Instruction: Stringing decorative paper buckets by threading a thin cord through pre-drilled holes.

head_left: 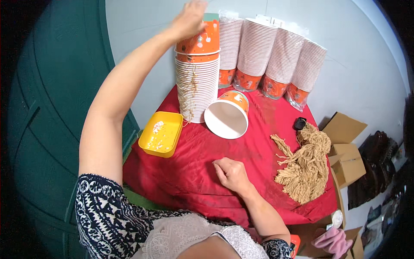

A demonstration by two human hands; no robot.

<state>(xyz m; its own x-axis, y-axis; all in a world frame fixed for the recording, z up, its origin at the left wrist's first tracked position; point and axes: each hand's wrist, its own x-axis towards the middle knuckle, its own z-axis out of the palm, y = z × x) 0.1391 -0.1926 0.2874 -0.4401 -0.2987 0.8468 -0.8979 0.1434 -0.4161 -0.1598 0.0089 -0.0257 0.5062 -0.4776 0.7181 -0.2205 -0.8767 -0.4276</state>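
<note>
Orange tubs (205, 77) nest upside down, probably to save room; my left hand (189, 21) is at the topmost, its grip unclear to me. My right hand (233, 175) makes a loose fist over the red surface (267, 125).

My left arm (123, 82) stretches up, the blurred left grip (192, 20) at 12 o'clock; my right forearm (265, 211) lies toward 5 o'clock, the right grip (233, 173) curled in a loose fist.

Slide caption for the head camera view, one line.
Left hand at the top of a tall cup stack; right hand over red cloth.
</note>
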